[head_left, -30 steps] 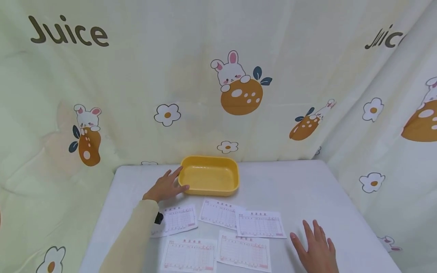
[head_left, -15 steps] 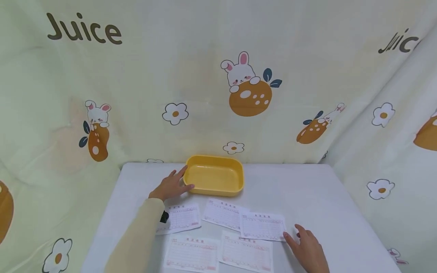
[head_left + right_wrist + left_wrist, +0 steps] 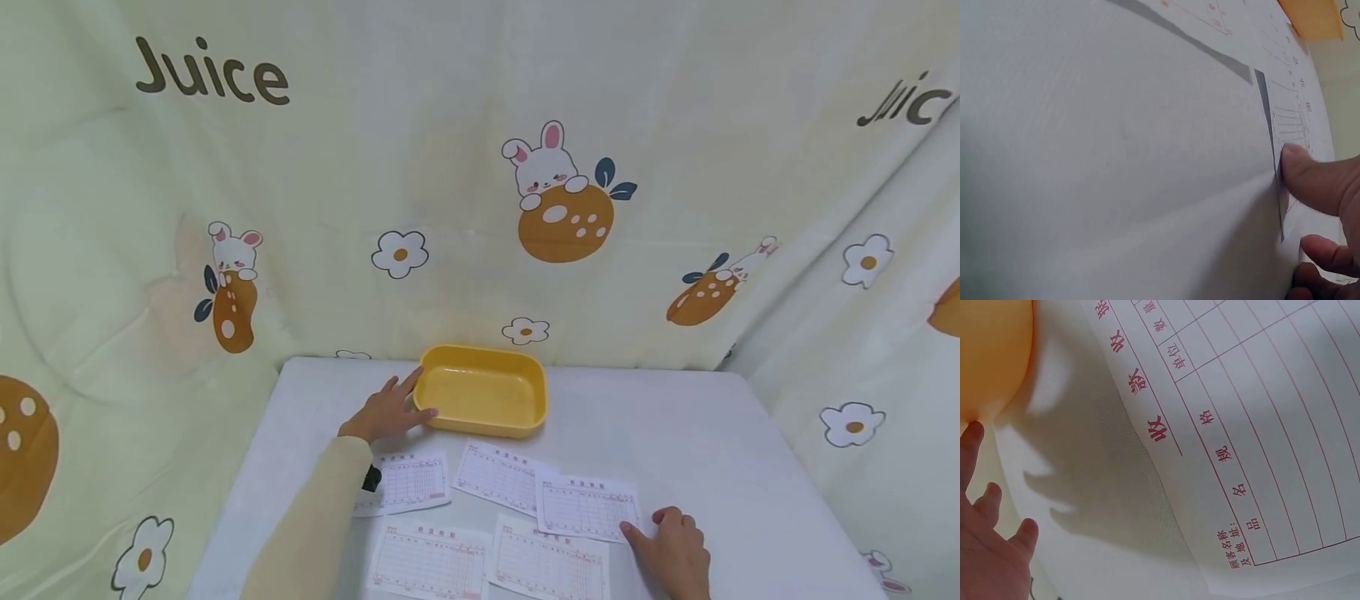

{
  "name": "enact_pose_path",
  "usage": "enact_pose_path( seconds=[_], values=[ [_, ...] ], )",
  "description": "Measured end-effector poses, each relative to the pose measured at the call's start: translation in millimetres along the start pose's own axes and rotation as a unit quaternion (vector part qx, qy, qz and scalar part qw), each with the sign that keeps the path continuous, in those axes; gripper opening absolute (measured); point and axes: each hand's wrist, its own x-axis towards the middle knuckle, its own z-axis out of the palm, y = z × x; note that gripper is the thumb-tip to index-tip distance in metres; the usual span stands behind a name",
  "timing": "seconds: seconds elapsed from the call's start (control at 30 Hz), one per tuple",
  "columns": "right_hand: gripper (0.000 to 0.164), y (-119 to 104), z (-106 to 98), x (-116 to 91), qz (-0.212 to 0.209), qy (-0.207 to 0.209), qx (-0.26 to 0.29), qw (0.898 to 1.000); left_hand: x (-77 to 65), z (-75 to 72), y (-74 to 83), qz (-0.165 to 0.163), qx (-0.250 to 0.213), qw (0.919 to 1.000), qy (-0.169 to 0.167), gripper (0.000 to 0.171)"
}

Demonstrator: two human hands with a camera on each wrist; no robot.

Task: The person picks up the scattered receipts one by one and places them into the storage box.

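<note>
My left hand is spread against the left end of a yellow plastic basin, thumb at its front wall. In the left wrist view one fingertip meets the basin's side, while two other fingers stand apart from it. My right hand is beside the right edge of a printed receipt slip. Its thumb rests on that edge, and the other fingers are loosely bent at the table surface, apart from the thumb. The slip lies nearly flat, overlapping its neighbour.
Several more receipt slips lie on the white table: one behind the left forearm, one at the middle, two in front, the left one and right one. A patterned curtain stands behind the table.
My right hand has moved left to the slip's edge, its fingers bending and its thumb coming onto the paper. My left hand stays at the basin. The head view has shifted slightly left.
</note>
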Motion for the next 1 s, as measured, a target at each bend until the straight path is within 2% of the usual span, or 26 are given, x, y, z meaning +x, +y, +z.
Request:
enact_pose_path(
  seconds=[0.27,0.6,0.83,1.0],
  values=[
    [0.052,-1.0,2.9,-0.6,-0.008,0.021,-0.005,1.0,-0.1,2.2,2.3,-0.005,-0.005,1.0,0.003,0.099],
    [0.049,1.5,7.1,-3.3,-0.026,0.039,0.015,0.999,-0.6,2.5,1.0,-0.007,0.0,0.9999,0.008,0.099],
    [0.046,-2.1,11.4,-4.7,0.002,0.048,0.031,0.998,-1.5,3.2,0.5,-0.013,-0.004,0.9999,0.008,0.098],
    [0.027,3.3,12.4,-6.8,-0.004,0.056,0.071,0.996,-4.4,2.6,1.9,-0.018,-0.009,0.9998,0.006,0.099]
  ],
)
